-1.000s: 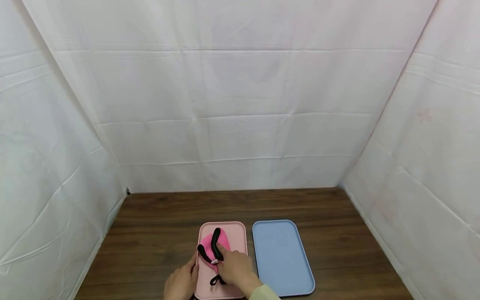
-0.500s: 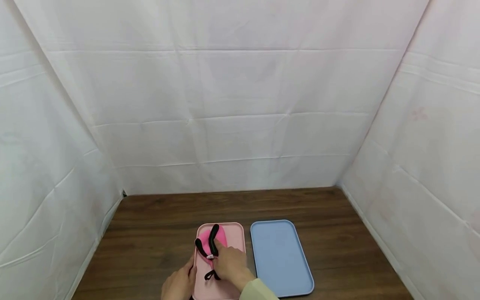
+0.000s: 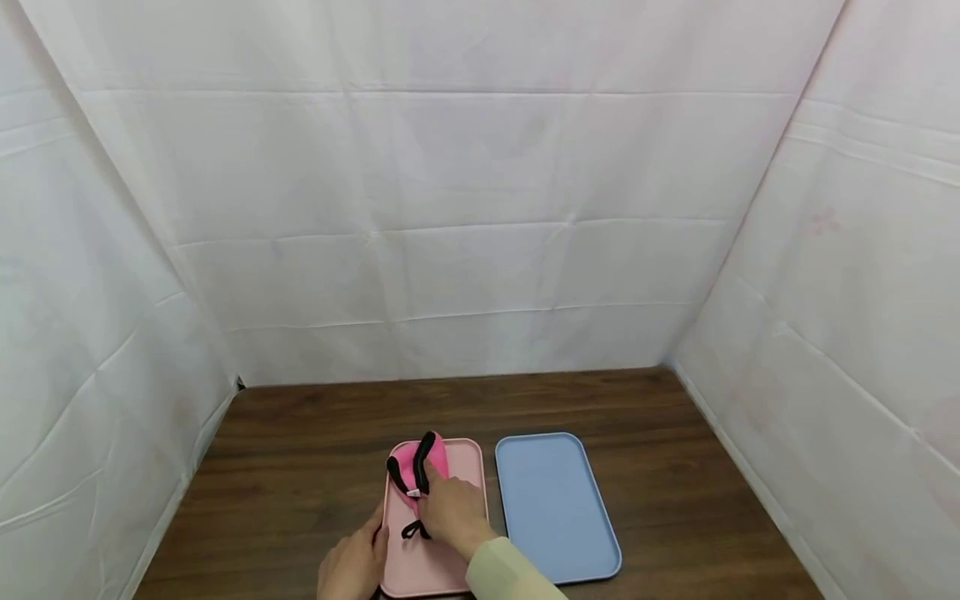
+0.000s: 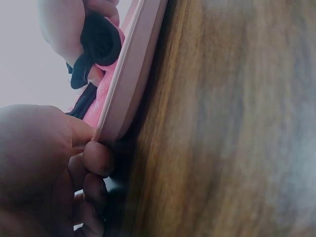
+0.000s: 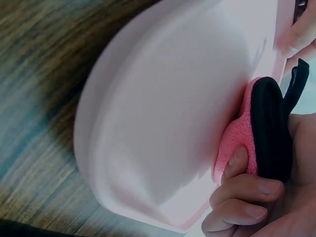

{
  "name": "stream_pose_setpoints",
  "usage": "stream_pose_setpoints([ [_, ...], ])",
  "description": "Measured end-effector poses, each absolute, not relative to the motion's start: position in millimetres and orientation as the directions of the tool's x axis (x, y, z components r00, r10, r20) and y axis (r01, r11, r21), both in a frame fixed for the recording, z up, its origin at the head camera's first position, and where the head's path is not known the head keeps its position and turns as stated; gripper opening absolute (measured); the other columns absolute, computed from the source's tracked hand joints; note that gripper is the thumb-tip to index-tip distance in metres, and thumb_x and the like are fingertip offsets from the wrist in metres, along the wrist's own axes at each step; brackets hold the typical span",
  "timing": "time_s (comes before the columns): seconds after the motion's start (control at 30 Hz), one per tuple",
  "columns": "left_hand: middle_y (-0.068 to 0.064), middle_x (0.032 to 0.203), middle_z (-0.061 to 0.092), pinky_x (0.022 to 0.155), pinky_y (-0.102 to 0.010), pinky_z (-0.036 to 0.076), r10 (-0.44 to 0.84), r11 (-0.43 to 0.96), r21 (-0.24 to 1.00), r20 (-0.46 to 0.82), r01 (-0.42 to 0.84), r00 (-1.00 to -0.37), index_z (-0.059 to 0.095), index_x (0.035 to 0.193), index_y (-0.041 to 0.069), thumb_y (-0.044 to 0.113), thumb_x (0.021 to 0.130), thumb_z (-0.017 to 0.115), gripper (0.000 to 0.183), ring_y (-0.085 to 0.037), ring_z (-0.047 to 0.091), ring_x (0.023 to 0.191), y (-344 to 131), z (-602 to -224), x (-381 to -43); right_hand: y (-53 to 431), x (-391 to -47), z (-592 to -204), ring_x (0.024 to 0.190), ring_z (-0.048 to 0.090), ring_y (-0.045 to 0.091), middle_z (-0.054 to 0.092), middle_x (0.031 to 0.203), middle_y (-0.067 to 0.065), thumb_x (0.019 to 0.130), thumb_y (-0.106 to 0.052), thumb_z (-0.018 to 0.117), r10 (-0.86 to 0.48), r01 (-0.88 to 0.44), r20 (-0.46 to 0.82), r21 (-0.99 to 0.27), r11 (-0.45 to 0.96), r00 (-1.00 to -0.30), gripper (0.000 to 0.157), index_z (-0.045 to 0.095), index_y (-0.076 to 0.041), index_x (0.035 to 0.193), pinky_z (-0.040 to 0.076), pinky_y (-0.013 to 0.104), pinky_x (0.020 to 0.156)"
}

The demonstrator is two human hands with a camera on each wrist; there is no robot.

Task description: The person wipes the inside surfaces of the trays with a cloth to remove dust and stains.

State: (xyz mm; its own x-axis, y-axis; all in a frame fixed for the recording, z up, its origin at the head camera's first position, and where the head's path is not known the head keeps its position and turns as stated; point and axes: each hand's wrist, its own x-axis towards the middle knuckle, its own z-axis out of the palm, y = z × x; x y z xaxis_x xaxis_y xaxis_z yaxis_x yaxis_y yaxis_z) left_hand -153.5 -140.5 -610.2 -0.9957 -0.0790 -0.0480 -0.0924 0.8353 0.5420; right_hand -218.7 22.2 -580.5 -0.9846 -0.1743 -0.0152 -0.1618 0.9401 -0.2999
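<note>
My right hand [image 3: 456,510] grips a soft pink fuzzy fabric piece [image 3: 438,458] with thick black trim, a small white tag and a black loop [image 3: 412,530]. It is over the left part of a pink tray [image 3: 420,568], its far tip overlapping the tray's far rim. In the right wrist view several fingers curl round the pink fabric piece [image 5: 234,140]. My left hand [image 3: 352,562] pinches the tray's left edge. The left wrist view has its thumb on the rim and fingertips against the outer wall. Part of the fabric piece is hidden by my right hand.
A blue tray [image 3: 558,508] lies just right of the pink one on the dark wooden table [image 3: 300,467]. White cloth walls [image 3: 465,267] stand behind and on both sides.
My right hand has shifted the pink fabric piece slightly away from me, toward the tray's far rim. My left hand keeps its hold on the edge. The head view has shifted a little.
</note>
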Motion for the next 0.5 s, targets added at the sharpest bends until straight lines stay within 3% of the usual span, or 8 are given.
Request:
stream_pose_setpoints([
  [0.5,-0.022,0.107,0.076,0.066,-0.057,0.051,-0.098,0.832,0.547,-0.027,-0.097,-0.995,0.063,0.144,0.023,0.029,0.103,0.058,0.042,-0.041,0.073,0.085,-134.1,-608.6,-152.4,32.0,-223.6,-582.1,0.061,0.064,0.025,0.067,0.068,0.009,0.090,-0.038,0.071,-0.145,-0.130,-0.029,-0.299,0.946,-0.989,0.062,0.057,-0.026,0.150,0.047,0.041,0.055],
])
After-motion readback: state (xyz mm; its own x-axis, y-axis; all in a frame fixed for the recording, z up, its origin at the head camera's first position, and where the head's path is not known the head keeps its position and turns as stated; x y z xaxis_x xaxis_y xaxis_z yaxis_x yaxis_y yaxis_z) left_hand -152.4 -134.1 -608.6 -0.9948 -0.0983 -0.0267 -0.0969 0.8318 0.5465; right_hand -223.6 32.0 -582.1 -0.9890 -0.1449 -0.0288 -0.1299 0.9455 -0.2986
